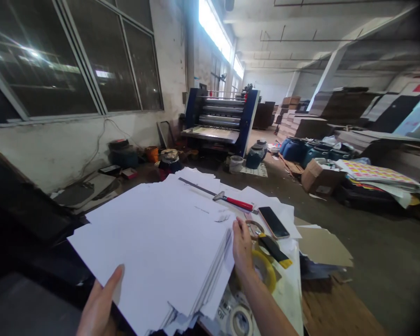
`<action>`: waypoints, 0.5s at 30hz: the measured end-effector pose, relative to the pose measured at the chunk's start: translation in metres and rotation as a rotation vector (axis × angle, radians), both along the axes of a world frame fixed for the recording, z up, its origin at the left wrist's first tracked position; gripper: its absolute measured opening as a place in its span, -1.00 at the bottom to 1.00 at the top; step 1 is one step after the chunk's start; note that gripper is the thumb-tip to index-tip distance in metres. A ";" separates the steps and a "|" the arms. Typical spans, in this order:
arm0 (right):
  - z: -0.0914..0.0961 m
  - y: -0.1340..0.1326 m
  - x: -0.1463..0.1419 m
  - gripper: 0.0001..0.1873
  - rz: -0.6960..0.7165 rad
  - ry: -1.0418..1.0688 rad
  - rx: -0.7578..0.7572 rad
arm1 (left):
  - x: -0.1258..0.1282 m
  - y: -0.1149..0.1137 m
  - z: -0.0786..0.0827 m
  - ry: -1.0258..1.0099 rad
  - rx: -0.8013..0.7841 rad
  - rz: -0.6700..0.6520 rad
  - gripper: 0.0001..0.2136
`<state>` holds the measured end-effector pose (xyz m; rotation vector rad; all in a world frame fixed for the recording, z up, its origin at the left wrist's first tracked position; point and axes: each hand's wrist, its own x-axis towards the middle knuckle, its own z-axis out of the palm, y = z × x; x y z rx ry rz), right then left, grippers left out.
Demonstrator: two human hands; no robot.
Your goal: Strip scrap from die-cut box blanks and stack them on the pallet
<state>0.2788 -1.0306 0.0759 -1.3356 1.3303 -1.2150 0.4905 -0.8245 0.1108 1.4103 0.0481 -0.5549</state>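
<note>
The left hand (98, 305) and right hand (243, 247) apparently pinch the paper stack (161, 247) at lower center; a slackened grip could spill it.

Paper sheets (154, 247): white
Tool handle (240, 202): red
Tape roll (264, 270): yellow
Printed sheets (374, 171): yellow and pink checks
Machine frame (250, 121): dark blue
Drums (293, 150): blue

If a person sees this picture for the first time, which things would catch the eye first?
First comes the big stack of white paper sheets in the foreground, held by the left hand and the right hand. A red-handled tool lies on top of it. Farther back, by the wall, a blue-framed roller machine stands out.
</note>
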 end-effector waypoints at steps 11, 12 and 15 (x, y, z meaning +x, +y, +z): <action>-0.008 -0.004 -0.009 -0.27 0.097 0.353 -0.262 | 0.000 0.004 0.008 0.096 -0.015 0.001 -0.59; -0.002 -0.012 -0.011 -0.24 0.122 0.399 -0.294 | 0.001 0.006 0.005 0.093 -0.031 0.000 -0.58; 0.020 -0.051 0.002 -0.32 0.288 0.538 -0.361 | 0.002 0.011 -0.004 0.081 -0.104 -0.025 -0.56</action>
